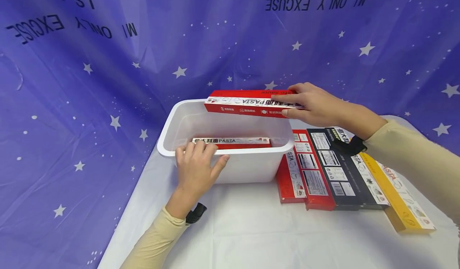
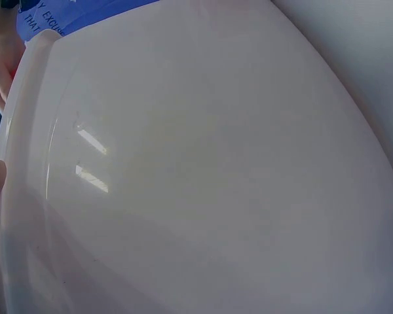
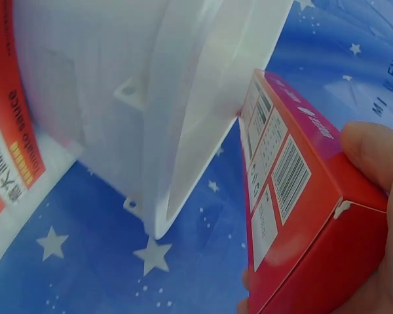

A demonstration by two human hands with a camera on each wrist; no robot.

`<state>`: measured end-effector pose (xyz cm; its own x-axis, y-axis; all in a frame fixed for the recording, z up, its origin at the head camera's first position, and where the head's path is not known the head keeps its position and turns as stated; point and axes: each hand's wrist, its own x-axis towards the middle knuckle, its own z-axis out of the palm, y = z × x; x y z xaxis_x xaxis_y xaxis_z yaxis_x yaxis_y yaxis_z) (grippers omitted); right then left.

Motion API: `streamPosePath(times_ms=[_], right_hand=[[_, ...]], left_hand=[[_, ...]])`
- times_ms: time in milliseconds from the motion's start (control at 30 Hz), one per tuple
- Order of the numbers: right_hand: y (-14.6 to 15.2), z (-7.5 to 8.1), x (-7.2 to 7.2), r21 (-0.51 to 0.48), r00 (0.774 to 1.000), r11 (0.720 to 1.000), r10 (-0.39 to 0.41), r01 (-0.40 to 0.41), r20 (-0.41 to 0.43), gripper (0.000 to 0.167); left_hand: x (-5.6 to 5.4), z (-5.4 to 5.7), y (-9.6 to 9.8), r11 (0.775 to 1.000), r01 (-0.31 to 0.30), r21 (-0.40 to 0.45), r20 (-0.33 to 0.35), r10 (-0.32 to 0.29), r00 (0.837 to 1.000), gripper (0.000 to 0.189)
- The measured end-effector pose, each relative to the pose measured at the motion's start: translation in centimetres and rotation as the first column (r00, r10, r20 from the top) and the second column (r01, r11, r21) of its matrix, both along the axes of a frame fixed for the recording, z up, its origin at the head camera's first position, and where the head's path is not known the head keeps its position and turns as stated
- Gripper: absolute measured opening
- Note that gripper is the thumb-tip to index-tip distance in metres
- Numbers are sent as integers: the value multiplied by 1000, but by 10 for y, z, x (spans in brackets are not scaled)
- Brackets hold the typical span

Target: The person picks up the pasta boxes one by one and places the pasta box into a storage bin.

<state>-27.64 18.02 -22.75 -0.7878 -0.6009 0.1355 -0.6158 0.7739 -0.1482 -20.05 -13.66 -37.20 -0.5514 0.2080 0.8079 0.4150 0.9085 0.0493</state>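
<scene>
Box [image 1: 240, 102] labelled PASTA, right grip [image 1: 318, 105] pinching it, left grip [image 1: 195, 166] clasping bin rim [image 1: 251, 151]

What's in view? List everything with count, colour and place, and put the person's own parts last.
White bin: one, white, on the table
Held pasta box: one, red with white band, in the right hand
Binned pasta box: one visible, red with white band, inside the bin
Red pasta boxes: apparently two, red, right of the bin
Dark pasta boxes: apparently two, near-black, beside the red ones
Yellow pasta box: one, yellow, far right
Table: one, white, underneath
Starry backdrop: one, purple-blue, behind
Wristbands: two, black, wrists
Sleeves: two, cream, forearms
Left hand: one, bare, gripping the near rim
Right hand: one, bare, holding a box
</scene>
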Motion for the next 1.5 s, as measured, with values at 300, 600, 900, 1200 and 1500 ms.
streamPosePath(times_ms=[300, 600, 900, 1200, 1500], right_hand=[[-26, -3, -9, 19, 998, 998, 55, -55, 22, 52], [-60, -16, -30, 29, 992, 994, 102, -105, 76, 51], [-82, -22, -35, 101, 981, 983, 140, -154, 132, 48], [-94, -12, -36, 174, 978, 975, 106, -138, 181, 46], [-107, -15, -47, 146, 962, 971, 152, -188, 225, 43]], left_hand=[[0, 0, 1, 1000, -7, -3, 0, 7, 1000, 68], [1, 0, 1, 1000, -11, -5, 9, 11, 1000, 68], [0, 1, 1, 1000, -15, -8, 37, 16, 999, 66], [2, 1, -2, 1000, -19, -5, 30, 19, 999, 64], [0, 0, 0, 1000, -16, -19, 28, 17, 999, 57]])
